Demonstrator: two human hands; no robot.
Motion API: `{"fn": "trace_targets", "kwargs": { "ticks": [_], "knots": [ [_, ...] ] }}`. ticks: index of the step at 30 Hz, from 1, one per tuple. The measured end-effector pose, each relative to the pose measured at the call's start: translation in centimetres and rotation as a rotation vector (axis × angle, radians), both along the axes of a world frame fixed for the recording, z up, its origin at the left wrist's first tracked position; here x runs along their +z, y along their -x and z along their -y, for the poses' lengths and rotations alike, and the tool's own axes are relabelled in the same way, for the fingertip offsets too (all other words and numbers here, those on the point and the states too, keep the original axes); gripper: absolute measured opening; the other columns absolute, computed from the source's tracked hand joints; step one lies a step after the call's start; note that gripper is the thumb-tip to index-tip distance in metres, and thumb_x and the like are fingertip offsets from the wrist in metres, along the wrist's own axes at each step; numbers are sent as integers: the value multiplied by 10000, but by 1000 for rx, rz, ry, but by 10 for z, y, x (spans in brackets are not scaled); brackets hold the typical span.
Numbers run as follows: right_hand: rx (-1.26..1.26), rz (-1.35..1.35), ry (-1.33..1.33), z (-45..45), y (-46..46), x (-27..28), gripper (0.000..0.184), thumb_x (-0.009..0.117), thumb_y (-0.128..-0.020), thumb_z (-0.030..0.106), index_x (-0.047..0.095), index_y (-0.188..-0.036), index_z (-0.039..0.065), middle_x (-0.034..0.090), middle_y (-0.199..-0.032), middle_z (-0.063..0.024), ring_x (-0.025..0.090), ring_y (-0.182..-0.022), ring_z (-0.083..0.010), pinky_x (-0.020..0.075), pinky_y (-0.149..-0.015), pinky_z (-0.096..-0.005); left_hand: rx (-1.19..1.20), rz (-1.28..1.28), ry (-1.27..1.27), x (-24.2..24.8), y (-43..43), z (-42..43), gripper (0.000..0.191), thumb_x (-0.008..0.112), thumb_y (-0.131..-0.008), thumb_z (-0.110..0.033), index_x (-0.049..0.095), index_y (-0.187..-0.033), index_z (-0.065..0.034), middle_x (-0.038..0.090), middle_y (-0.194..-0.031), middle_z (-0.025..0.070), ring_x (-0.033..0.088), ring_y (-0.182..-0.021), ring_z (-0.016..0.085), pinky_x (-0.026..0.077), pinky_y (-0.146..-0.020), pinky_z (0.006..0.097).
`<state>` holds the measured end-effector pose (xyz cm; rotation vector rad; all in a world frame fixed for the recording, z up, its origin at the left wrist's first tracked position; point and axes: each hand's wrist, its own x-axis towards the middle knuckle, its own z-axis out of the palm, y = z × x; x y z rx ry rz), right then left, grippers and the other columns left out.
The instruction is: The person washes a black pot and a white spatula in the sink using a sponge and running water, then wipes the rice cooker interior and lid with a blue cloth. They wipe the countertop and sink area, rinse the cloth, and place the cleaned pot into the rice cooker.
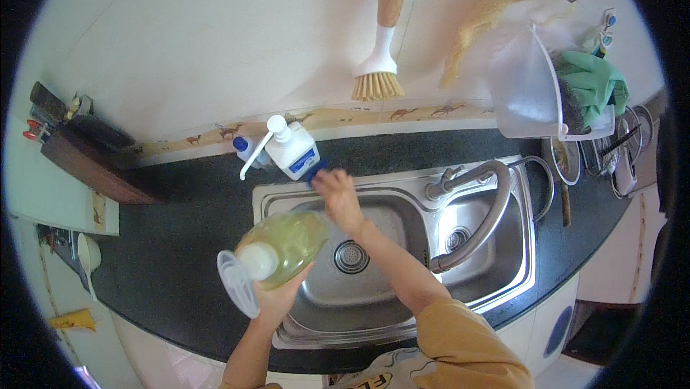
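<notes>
My left hand (283, 292) grips a large clear bottle of yellow-green liquid (294, 243) by its neck end, tilted over the left edge of the steel sink (345, 308). The bottle has a white pump top with a clear plastic cover. My right hand (339, 197) reaches to the back rim of the sink, its blurred fingers touching a dark blue object (315, 172), perhaps a sponge. Beside it stands a white pump bottle (292, 151) with a blue label. Behind that is a small bottle with a blue cap (241, 144).
A curved steel faucet (501, 195) arches over the small right basin. A wooden-handled brush (380, 60) hangs above the sink. A clear plastic bin (523, 92) with a green cloth (593, 84) hangs at right. A knife block (91, 162) stands at left.
</notes>
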<state>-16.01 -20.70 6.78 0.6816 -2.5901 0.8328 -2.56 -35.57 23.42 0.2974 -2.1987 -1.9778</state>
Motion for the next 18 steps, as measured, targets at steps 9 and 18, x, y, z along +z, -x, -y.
{"fn": "trace_targets", "kwargs": {
  "ticks": [9,18],
  "knots": [
    [-75,953,847,-40,-117,-13,294,533,-838,-96,642,-1090,9,665,-998,-72,606,-908,-154,475,-833,-282,-110,-353,188,-27,116,-88,722,867,-617,-124,478,-1217,-24,548,-1143,170,565,-1058,312,462,-901,390],
    [-101,1001,1074,-34,-113,-2,311,568,-888,-20,558,-1198,3,636,-956,-33,570,-882,-112,459,-839,-279,-134,-311,334,-42,174,-136,861,865,-590,-127,381,-1293,-17,448,-1185,239,468,-1107,404,428,-911,457]
  ]
}}
